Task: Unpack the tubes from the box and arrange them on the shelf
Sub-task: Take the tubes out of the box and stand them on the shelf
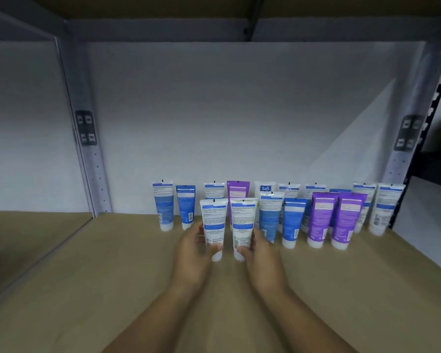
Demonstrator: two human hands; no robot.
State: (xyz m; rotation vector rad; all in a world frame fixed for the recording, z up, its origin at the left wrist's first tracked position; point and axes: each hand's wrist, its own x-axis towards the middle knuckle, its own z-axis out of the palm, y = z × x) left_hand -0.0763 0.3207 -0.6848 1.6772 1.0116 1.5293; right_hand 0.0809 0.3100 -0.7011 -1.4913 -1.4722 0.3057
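Two white tubes with blue bands stand cap-down on the brown shelf board [87,263], side by side near its middle. My left hand [192,253] grips the left white tube [213,222] around its lower part. My right hand [261,256] grips the right white tube [243,222] the same way. Behind and to the right, several more tubes stand upright in two rows: blue ones [293,221], purple ones [320,217] and white ones [386,207]. No box is in view.
A white back panel [239,110] closes the shelf behind the tubes. Grey metal uprights stand at the left [89,149] and right [407,149]. The upper shelf runs overhead. Bare board lies to the left and in front of the tubes.
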